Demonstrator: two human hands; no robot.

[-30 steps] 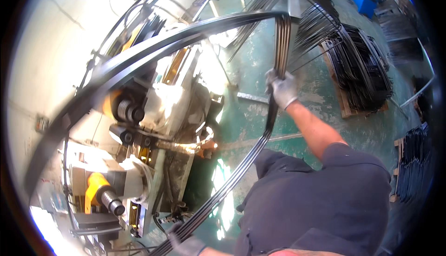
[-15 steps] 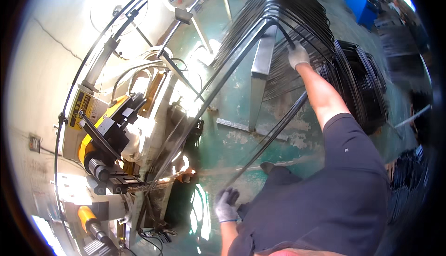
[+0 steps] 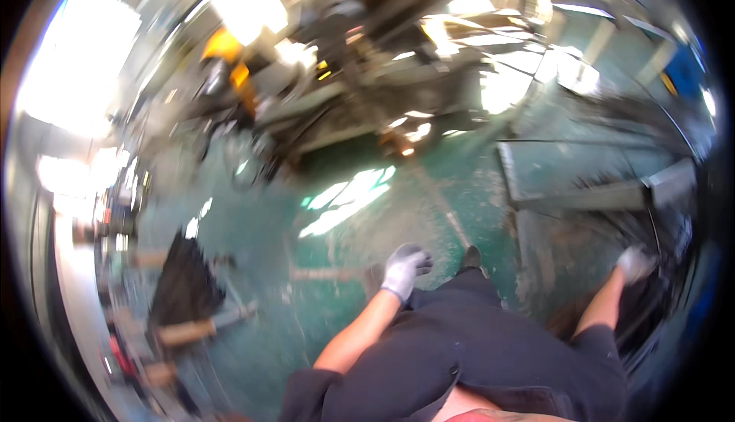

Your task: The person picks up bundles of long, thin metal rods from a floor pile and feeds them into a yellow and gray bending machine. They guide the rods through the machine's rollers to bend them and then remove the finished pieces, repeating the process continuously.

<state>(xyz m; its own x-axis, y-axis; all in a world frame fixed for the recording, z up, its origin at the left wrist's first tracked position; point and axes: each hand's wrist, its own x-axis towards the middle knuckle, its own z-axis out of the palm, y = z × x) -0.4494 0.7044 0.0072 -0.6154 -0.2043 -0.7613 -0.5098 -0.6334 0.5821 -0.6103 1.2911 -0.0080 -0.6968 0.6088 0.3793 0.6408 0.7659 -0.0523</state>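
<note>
Nearest to us, our gloved left hand [image 3: 406, 267] hangs loosely curled and empty over our dark trousers, while our gloved right hand [image 3: 634, 263] reaches out low to the right toward a blurred dark rack [image 3: 664, 230]; we cannot tell whether that hand grips anything. We judge that nothing is being carried at this point and that the next piece is not yet in hand. Beyond our hands the green floor [image 3: 306, 230] is scuffed and glaring with light, a grey metal frame [image 3: 589, 192] stands to the right, and farther off the yellow-and-grey machine [image 3: 344, 54] sits smeared by motion.
</note>
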